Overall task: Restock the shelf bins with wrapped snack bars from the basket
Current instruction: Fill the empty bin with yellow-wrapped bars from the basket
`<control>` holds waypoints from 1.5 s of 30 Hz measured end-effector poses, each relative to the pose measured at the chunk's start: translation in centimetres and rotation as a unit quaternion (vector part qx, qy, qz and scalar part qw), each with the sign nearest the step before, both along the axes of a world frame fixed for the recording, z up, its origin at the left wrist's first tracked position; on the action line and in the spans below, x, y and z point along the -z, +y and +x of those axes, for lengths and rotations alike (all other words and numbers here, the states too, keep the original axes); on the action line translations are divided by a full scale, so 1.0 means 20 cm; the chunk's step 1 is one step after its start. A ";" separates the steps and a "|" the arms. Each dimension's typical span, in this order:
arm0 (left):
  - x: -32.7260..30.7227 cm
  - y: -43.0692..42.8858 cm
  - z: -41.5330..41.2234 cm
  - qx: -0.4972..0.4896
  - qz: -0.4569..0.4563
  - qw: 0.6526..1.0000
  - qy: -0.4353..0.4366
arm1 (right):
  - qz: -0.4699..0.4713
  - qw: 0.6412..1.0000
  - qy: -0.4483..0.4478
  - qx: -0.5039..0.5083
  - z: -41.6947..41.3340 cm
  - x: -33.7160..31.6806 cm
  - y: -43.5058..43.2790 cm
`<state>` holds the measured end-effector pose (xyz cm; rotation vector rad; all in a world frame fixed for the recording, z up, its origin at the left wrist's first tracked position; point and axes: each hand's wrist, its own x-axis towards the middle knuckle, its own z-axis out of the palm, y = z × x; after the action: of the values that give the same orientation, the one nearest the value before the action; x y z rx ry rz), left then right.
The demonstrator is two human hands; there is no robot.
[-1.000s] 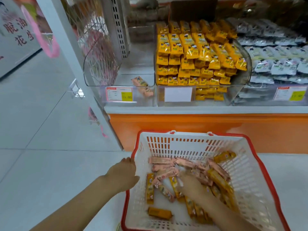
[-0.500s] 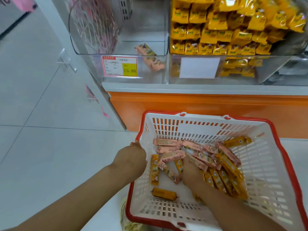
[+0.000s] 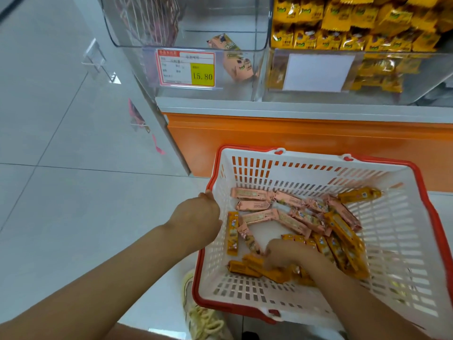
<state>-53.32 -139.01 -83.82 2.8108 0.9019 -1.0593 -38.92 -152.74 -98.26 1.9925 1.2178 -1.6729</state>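
Inside one basket [image 3: 318, 165], right grip [image 3: 286, 256] among bars [image 3: 252, 193], closure unclear, left grip [image 3: 198, 212] clutching rim [image 3: 211, 180]

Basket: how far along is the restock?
Early. Done: the right bin looks full of yellow packs. In hand: the left hand grips the basket rim; the right hand is down among the yellow bars, grip blurred. Left: the left bin holds only a couple of pink packs; many pink bars lie in the basket.

One basket [image 3: 318, 168]; two hands, left hand [image 3: 196, 217] and right hand [image 3: 286, 253]; two pink bars [image 3: 237, 66] in the left bin [image 3: 232, 93]; one price tag [image 3: 187, 67].
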 end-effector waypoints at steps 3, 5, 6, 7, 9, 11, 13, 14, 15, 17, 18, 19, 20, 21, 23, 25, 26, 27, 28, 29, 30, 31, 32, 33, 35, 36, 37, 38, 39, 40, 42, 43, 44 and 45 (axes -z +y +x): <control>0.01 0.00 -0.01 -0.005 -0.005 1.000 -0.007 | 0.058 0.998 0.026 -0.007 -0.11 0.04 0.02; 0.01 0.01 -0.01 -0.007 -0.004 1.000 -0.015 | 0.071 0.996 0.031 -0.035 -0.16 0.06 0.03; 0.01 0.01 -0.01 -0.007 -0.003 1.000 -0.019 | 0.070 0.996 0.033 -0.044 -0.17 0.07 0.04; 0.01 0.01 -0.01 -0.006 -0.003 1.000 -0.022 | 0.078 0.995 0.035 -0.052 -0.18 0.08 0.04; 0.01 0.01 -0.01 -0.005 -0.005 1.000 -0.027 | 0.079 0.995 0.031 -0.051 -0.19 0.10 0.05; 0.00 0.01 -0.01 -0.004 -0.004 0.999 -0.033 | 0.063 0.997 0.028 -0.036 -0.19 0.11 0.05; -0.01 0.01 -0.01 0.006 -0.008 0.999 -0.036 | 0.038 0.998 0.026 -0.033 -0.18 0.12 0.05; -0.02 0.01 0.00 0.011 -0.010 0.999 -0.039 | 0.025 0.999 0.024 -0.028 -0.18 0.13 0.05; -0.03 0.02 0.00 0.014 -0.012 0.999 -0.040 | 0.023 0.999 0.028 -0.025 -0.18 0.13 0.05; -0.04 0.02 0.00 0.016 -0.016 0.999 -0.042 | 0.020 0.999 0.037 0.003 -0.16 0.15 0.05; -0.04 0.02 0.00 0.014 -0.019 0.999 -0.043 | 0.016 0.999 0.034 0.013 -0.16 0.16 0.05; -0.04 0.02 0.00 0.011 -0.023 0.999 -0.045 | 0.022 0.999 0.025 0.011 -0.15 0.17 0.05; -0.04 0.02 0.00 0.009 -0.025 0.999 -0.046 | 0.022 1.000 0.012 0.005 -0.15 0.18 0.05; -0.04 0.02 0.00 0.009 -0.026 0.998 -0.048 | 0.019 1.000 0.003 -0.002 -0.14 0.20 0.05; -0.04 0.02 0.00 0.006 -0.029 0.998 -0.054 | 0.013 1.000 -0.007 -0.019 -0.14 0.21 0.05; -0.05 0.02 0.01 -0.002 -0.036 0.998 -0.058 | 0.014 1.000 -0.009 -0.026 -0.14 0.22 0.04; -0.06 0.01 0.01 -0.005 -0.041 0.997 -0.059 | 0.015 1.000 -0.009 -0.026 -0.13 0.22 0.04; -0.06 0.02 0.01 -0.010 -0.048 0.997 -0.059 | 0.014 1.000 -0.010 -0.025 -0.13 0.20 0.04; -0.06 0.02 0.02 -0.013 -0.054 0.997 -0.057 | 0.012 1.000 -0.009 -0.026 -0.12 0.19 0.04; -0.06 0.03 0.03 -0.019 -0.057 0.997 -0.056 | 0.009 0.999 -0.013 -0.028 -0.11 0.17 0.03; -0.05 0.03 0.04 -0.028 -0.054 0.997 -0.054 | 0.014 0.999 -0.017 -0.031 -0.10 0.15 0.03; -0.05 0.04 0.06 -0.041 -0.047 0.997 -0.048 | 0.020 0.999 -0.021 -0.021 -0.08 0.11 0.02; -0.05 0.03 0.07 -0.054 -0.037 0.997 -0.036 | 0.038 0.999 -0.019 -0.002 -0.06 0.07 0.01; -0.04 0.02 0.09 -0.068 -0.029 0.997 -0.019 | 0.055 0.998 -0.017 0.033 -0.03 0.03 0.00; -0.04 -0.03 0.12 -0.098 -0.022 0.995 0.007 | 0.120 0.984 0.001 0.130 0.04 -0.06 -0.03; -0.05 -0.06 0.14 -0.109 -0.022 0.994 0.000 | 0.160 0.970 0.009 0.182 0.06 -0.11 -0.05; -0.06 -0.08 0.15 -0.120 -0.029 0.992 -0.027 | 0.195 0.950 0.020 0.245 0.09 -0.17 -0.06; -0.08 -0.10 0.17 -0.134 -0.048 0.988 -0.068 | 0.223 0.925 0.023 0.305 0.11 -0.23 -0.07; -0.10 -0.12 0.18 -0.150 -0.077 0.979 -0.113 | 0.254 0.897 0.021 0.360 0.14 -0.28 -0.07; -0.13 -0.13 0.19 -0.168 -0.113 0.967 -0.152 | 0.296 0.867 0.019 0.400 0.15 -0.35 -0.07; -0.17 -0.14 0.21 -0.208 -0.180 0.937 -0.214 | 0.360 0.811 0.015 0.460 0.18 -0.52 -0.06; -0.18 -0.15 0.23 -0.226 -0.212 0.916 -0.254 | 0.391 0.790 0.014 0.472 0.19 -0.60 -0.05; -0.20 -0.16 0.25 -0.248 -0.258 0.884 -0.300 | 0.424 0.776 0.013 0.468 0.19 -0.68 -0.06; -0.22 -0.18 0.27 -0.277 -0.318 0.840 -0.343 | 0.454 0.766 0.007 0.456 0.19 -0.75 -0.07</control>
<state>-47.98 -142.53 -79.33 1.9231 0.9309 -0.1632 -35.20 -154.07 -83.20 3.6388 1.2709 -1.4890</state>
